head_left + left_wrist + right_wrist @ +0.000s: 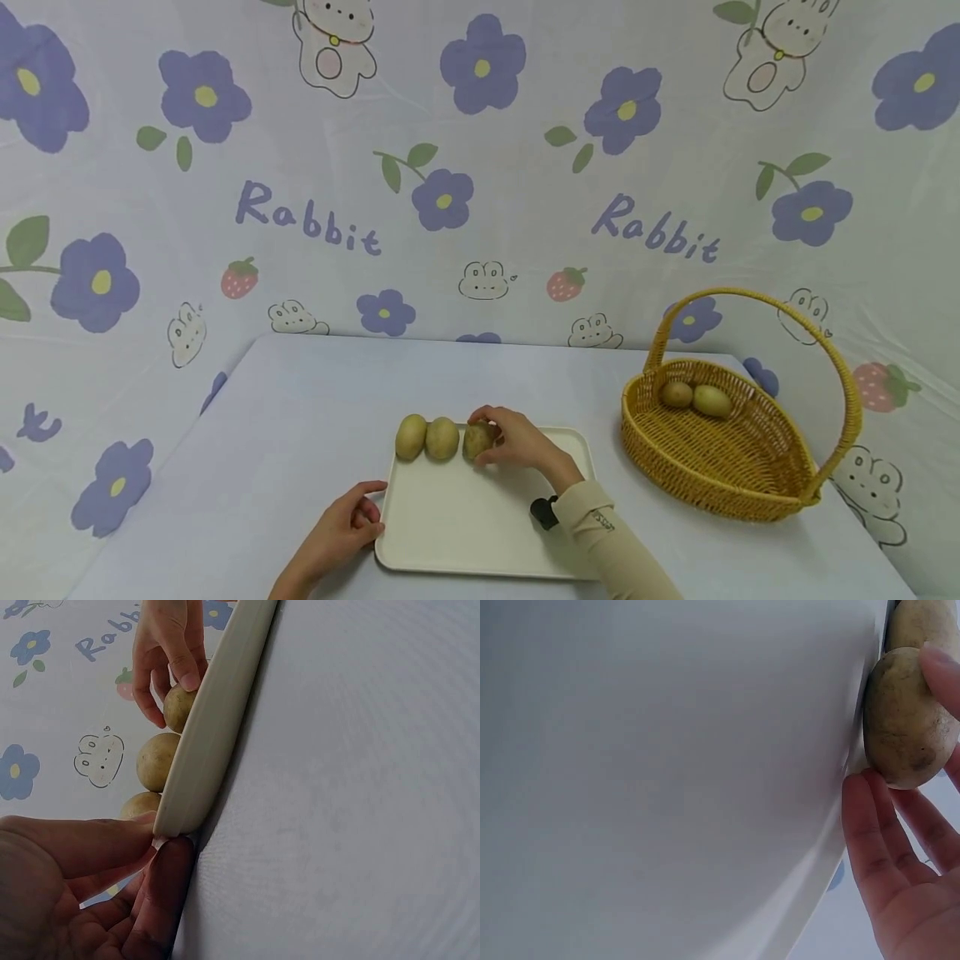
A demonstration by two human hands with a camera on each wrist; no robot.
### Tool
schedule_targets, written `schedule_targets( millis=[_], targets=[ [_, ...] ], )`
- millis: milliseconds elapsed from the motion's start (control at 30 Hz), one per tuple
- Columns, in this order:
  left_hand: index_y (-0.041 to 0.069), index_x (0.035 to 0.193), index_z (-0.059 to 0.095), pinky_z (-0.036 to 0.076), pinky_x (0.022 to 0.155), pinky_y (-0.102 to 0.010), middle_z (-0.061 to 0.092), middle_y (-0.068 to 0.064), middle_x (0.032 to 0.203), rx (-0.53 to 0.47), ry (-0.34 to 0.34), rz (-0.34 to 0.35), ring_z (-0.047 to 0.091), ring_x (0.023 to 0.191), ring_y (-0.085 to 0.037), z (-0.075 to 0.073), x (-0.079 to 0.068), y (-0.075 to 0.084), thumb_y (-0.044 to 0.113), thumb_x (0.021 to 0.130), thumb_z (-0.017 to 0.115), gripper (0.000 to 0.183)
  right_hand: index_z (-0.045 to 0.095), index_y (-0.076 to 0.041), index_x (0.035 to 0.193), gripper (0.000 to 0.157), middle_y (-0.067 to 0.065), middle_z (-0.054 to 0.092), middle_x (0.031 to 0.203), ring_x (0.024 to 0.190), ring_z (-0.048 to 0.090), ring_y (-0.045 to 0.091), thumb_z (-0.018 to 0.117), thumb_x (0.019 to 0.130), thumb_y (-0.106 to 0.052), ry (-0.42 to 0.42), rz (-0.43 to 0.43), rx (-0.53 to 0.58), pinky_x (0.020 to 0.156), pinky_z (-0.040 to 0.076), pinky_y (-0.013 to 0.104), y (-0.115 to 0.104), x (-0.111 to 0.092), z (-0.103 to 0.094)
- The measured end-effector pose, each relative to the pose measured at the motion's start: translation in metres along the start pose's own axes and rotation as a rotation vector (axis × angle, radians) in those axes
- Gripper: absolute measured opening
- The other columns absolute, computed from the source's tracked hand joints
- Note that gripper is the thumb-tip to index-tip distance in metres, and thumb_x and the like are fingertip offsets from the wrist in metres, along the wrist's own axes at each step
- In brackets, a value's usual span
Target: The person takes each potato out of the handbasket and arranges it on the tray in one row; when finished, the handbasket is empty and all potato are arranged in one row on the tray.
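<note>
Along the far edge of a cream rectangular tray (pixel 480 525) stand three potatoes in a row: a left potato (pixel 410 437), a middle potato (pixel 442 438) and a right potato (pixel 477 440). My right hand (pixel 517 439) holds the right potato between thumb and fingers, low at the tray's surface. In the right wrist view, that brownish potato (pixel 907 724) shows dark specks, and the fingertips reach round its lower end. At the tray's left side, my left hand (pixel 341 525) grips the rim. The left wrist view shows its thumb (pixel 97 844) on the tray's edge.
A yellow woven basket (pixel 712 492) with a tall arched handle stands to the right of the tray. Inside it, at the far left, lie two more potatoes (pixel 711 401). A white cloth covers the table (pixel 300 417); a rabbit-and-flower patterned curtain (pixel 480 250) hangs behind.
</note>
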State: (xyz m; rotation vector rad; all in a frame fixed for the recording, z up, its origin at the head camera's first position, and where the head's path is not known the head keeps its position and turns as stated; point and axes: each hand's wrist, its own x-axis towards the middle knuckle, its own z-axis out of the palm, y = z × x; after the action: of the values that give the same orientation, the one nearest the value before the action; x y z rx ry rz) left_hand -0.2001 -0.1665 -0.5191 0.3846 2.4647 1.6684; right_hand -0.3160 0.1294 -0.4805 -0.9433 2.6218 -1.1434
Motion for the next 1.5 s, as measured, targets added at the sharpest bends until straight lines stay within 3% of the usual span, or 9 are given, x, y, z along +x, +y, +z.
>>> schedule_targets(
  millis=[233,400,633,867,1067,1200,1333,1400,1500],
  targets=[
    [-0.006,0.128,0.044,0.045,0.056,-0.02,0.053,-0.008,0.086,0.009,0.008,-0.002,0.047,0.061,-0.005,0.002,0.003,-0.002,-0.004,0.081,0.064,0.052,0.048,-0.001,0.13,0.063,0.016,0.053,0.126,0.096,0.057,0.027,0.078,0.075,-0.011,-0.023,-0.007,-0.009,0.081,0.049,0.042,0.001,-0.001,-0.005],
    [-0.006,0.128,0.044,0.045,0.056,-0.02,0.053,-0.008,0.085,0.008,0.005,0.002,0.048,0.062,-0.005,0.001,0.003,0.0,-0.004,0.081,0.065,0.051,0.047,-0.003,0.132,0.063,0.018,0.05,0.13,0.096,0.055,0.034,0.075,0.078,-0.015,0.026,-0.009,-0.038,0.079,0.05,0.04,0.0,-0.005,-0.025],
    [-0.005,0.128,0.045,0.046,0.056,-0.02,0.053,-0.008,0.085,-0.012,0.005,0.015,0.049,0.062,-0.005,0.0,0.003,0.001,-0.003,0.081,0.065,0.052,0.053,-0.007,0.128,0.05,0.016,0.052,0.129,0.102,0.057,0.036,0.071,0.083,-0.019,0.22,0.033,-0.021,0.079,0.051,0.039,0.006,-0.025,-0.09],
    [-0.006,0.128,0.045,0.045,0.057,-0.02,0.052,-0.007,0.085,0.001,0.016,0.021,0.049,0.062,-0.004,-0.002,0.002,0.002,-0.003,0.081,0.065,0.052,0.051,-0.009,0.131,0.05,0.018,0.049,0.132,0.108,0.054,0.037,0.065,0.088,-0.029,0.43,0.195,0.016,0.084,0.047,0.048,0.026,-0.065,-0.164],
    [-0.006,0.128,0.044,0.045,0.056,-0.02,0.052,-0.007,0.085,0.002,0.015,0.014,0.047,0.061,-0.004,-0.004,0.001,0.001,-0.003,0.081,0.065,0.052,0.046,0.0,0.133,0.05,0.024,0.047,0.13,0.111,0.05,0.04,0.058,0.093,-0.028,0.505,0.241,0.02,0.086,0.046,0.045,0.051,-0.106,-0.207],
    [-0.007,0.128,0.044,0.044,0.056,-0.02,0.053,-0.007,0.085,0.021,0.002,0.023,0.047,0.061,-0.003,-0.004,0.0,-0.001,-0.001,0.082,0.065,0.051,0.046,0.002,0.131,0.049,0.026,0.046,0.129,0.1,0.056,0.018,0.056,0.094,-0.027,0.505,0.268,0.009,0.077,0.051,0.027,0.07,-0.128,-0.223],
    [-0.007,0.129,0.043,0.044,0.055,-0.02,0.053,-0.007,0.085,0.03,-0.018,0.04,0.046,0.06,-0.003,-0.004,0.0,-0.001,-0.001,0.082,0.064,0.051,0.048,0.003,0.129,0.048,0.028,0.046,0.128,0.087,0.049,-0.008,0.056,0.093,-0.028,0.528,0.332,0.029,0.072,0.051,0.02,0.082,-0.141,-0.229],
    [-0.007,0.129,0.043,0.044,0.055,-0.019,0.053,-0.007,0.085,0.028,-0.027,0.044,0.045,0.06,-0.003,-0.004,0.0,-0.001,0.0,0.083,0.064,0.051,0.049,0.003,0.129,0.05,0.028,0.046,0.127,0.088,0.05,-0.005,0.056,0.093,-0.031,0.54,0.368,0.024,0.072,0.051,0.022,0.087,-0.145,-0.229],
    [-0.007,0.129,0.043,0.043,0.055,-0.019,0.053,-0.006,0.085,0.034,-0.032,0.049,0.045,0.06,-0.003,-0.002,0.001,-0.002,0.0,0.083,0.064,0.051,0.05,0.003,0.128,0.052,0.029,0.049,0.125,0.094,0.058,0.019,0.054,0.093,-0.036,0.549,0.431,-0.038,0.082,0.05,0.035,0.095,-0.148,-0.224]
  ],
)
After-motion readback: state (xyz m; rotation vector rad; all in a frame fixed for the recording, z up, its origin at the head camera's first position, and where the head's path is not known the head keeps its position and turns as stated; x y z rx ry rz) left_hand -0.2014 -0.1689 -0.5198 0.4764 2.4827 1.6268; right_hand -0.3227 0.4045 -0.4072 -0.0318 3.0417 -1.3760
